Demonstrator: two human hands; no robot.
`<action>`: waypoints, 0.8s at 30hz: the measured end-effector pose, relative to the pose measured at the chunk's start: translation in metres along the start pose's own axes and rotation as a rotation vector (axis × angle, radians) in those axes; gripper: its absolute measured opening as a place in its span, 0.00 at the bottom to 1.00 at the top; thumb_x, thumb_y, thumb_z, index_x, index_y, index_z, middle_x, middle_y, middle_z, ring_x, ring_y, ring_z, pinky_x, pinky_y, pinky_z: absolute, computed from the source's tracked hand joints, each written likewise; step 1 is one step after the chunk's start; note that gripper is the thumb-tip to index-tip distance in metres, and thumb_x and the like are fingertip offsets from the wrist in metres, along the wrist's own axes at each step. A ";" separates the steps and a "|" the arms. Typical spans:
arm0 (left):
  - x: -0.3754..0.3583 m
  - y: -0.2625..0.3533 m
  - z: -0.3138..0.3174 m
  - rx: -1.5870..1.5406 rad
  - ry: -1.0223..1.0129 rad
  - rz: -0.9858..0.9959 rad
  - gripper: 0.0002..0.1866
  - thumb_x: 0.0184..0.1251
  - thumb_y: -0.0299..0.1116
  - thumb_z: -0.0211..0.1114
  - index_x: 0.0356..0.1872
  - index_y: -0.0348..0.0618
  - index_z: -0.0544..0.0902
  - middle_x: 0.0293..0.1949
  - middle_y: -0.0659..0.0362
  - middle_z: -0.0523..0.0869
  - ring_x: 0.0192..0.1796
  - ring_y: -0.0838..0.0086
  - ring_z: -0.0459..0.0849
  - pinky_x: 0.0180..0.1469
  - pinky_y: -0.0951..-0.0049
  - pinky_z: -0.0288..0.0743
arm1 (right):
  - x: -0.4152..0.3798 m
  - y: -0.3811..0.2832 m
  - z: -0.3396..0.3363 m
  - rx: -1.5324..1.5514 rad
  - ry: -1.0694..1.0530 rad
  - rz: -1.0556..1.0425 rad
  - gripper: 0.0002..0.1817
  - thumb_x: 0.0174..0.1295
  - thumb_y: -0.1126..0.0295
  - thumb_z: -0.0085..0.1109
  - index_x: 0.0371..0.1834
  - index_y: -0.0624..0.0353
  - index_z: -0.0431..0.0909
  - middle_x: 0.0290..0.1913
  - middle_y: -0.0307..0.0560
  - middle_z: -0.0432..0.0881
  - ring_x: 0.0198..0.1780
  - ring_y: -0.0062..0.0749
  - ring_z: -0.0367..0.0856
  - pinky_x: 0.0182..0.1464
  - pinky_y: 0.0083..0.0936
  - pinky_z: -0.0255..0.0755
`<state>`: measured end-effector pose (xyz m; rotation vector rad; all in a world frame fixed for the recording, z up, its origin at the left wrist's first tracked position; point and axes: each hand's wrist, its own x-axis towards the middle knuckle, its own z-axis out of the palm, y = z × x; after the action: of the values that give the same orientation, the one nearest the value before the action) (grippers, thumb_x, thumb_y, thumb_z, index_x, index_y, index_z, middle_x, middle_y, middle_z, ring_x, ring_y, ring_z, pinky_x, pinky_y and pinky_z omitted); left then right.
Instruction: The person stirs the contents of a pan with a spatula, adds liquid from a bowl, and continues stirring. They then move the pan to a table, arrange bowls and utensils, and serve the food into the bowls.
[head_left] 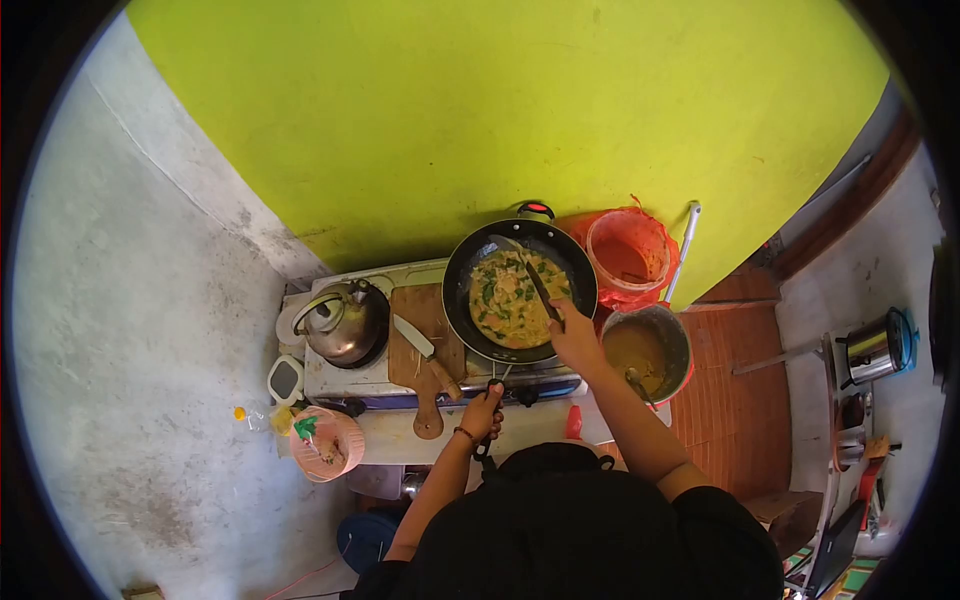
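Note:
A black wok (454, 290) sits on the stove, filled with a yellowish egg-like mixture with green pieces (507, 300). My left hand (483, 413) is closed around the wok's long handle, near the stove's front edge. In my right hand (573, 335) is the dark handle of a spatula (537, 285), which slants up and left over the wok, its metal blade at the upper part of the food. Left of the wok, a knife (414, 336) lies on a wooden cutting board (404, 370).
A metal kettle (346, 335) stands on the stove's left side. At the front left is a pink basket (347, 430). Right of the wok are a red tub (628, 246) and a pot of brownish liquid (634, 352). A yellow-green wall (500, 110) rises behind the stove.

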<state>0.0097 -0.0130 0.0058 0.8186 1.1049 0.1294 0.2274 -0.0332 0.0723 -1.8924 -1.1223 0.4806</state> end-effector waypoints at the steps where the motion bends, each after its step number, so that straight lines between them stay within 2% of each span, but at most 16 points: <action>1: 0.000 0.001 0.000 0.003 0.004 -0.001 0.27 0.60 0.62 0.57 0.30 0.45 0.67 0.15 0.66 0.64 0.11 0.82 0.61 0.13 0.79 0.57 | 0.001 0.007 0.011 -0.043 0.021 -0.062 0.18 0.59 0.74 0.51 0.54 0.60 0.68 0.32 0.67 0.79 0.35 0.60 0.79 0.37 0.43 0.71; 2: -0.001 0.001 0.000 0.005 0.008 -0.002 0.27 0.60 0.62 0.57 0.30 0.45 0.67 0.15 0.66 0.64 0.11 0.82 0.61 0.13 0.79 0.57 | 0.000 0.012 0.021 -0.086 0.042 -0.124 0.18 0.59 0.74 0.51 0.54 0.60 0.68 0.33 0.68 0.78 0.36 0.61 0.79 0.38 0.45 0.71; 6: -0.001 0.002 -0.001 0.001 -0.007 0.000 0.27 0.60 0.62 0.57 0.30 0.45 0.67 0.15 0.66 0.64 0.11 0.82 0.61 0.13 0.79 0.57 | -0.019 0.005 0.042 -0.083 -0.059 -0.111 0.19 0.57 0.76 0.49 0.53 0.64 0.67 0.30 0.68 0.78 0.36 0.63 0.78 0.37 0.49 0.70; 9: 0.002 -0.001 -0.002 0.006 -0.013 0.001 0.27 0.60 0.62 0.57 0.29 0.45 0.67 0.15 0.66 0.64 0.11 0.82 0.61 0.13 0.79 0.56 | -0.041 0.016 0.044 -0.148 -0.170 -0.134 0.19 0.57 0.76 0.50 0.54 0.62 0.67 0.37 0.65 0.79 0.39 0.61 0.78 0.41 0.46 0.72; 12: 0.001 0.001 -0.001 0.007 -0.005 -0.002 0.27 0.60 0.62 0.57 0.29 0.45 0.67 0.15 0.66 0.64 0.11 0.81 0.61 0.13 0.78 0.57 | -0.060 0.015 0.018 -0.126 -0.258 -0.146 0.21 0.56 0.75 0.53 0.55 0.59 0.68 0.37 0.62 0.80 0.38 0.58 0.79 0.40 0.44 0.73; 15: 0.001 0.001 -0.002 -0.001 -0.011 -0.012 0.27 0.60 0.62 0.57 0.28 0.46 0.67 0.15 0.66 0.65 0.11 0.81 0.61 0.13 0.78 0.57 | -0.068 0.016 -0.020 -0.152 -0.310 -0.182 0.21 0.54 0.74 0.54 0.54 0.54 0.71 0.31 0.61 0.79 0.35 0.58 0.79 0.37 0.47 0.72; 18: 0.002 0.001 -0.001 -0.007 -0.011 -0.011 0.27 0.60 0.63 0.57 0.28 0.46 0.67 0.15 0.66 0.65 0.11 0.81 0.61 0.13 0.78 0.57 | -0.062 0.015 -0.063 -0.200 -0.348 -0.230 0.19 0.54 0.72 0.56 0.52 0.51 0.75 0.33 0.57 0.81 0.36 0.55 0.79 0.38 0.43 0.73; 21: 0.000 0.003 -0.001 -0.013 -0.009 -0.013 0.27 0.59 0.62 0.58 0.28 0.46 0.67 0.15 0.66 0.65 0.11 0.81 0.61 0.13 0.78 0.57 | -0.048 0.001 -0.089 -0.330 -0.355 -0.234 0.18 0.54 0.72 0.56 0.50 0.49 0.77 0.33 0.53 0.80 0.35 0.51 0.80 0.37 0.40 0.73; 24: 0.002 0.000 -0.002 -0.016 -0.011 -0.016 0.27 0.59 0.62 0.58 0.29 0.46 0.67 0.15 0.66 0.65 0.11 0.81 0.61 0.13 0.79 0.57 | -0.023 0.004 -0.083 -0.475 -0.219 -0.382 0.18 0.55 0.71 0.55 0.51 0.46 0.77 0.31 0.51 0.78 0.31 0.47 0.80 0.33 0.38 0.73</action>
<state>0.0092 -0.0110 0.0046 0.7949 1.0983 0.1200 0.2739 -0.0933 0.1133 -1.9768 -1.8270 0.2172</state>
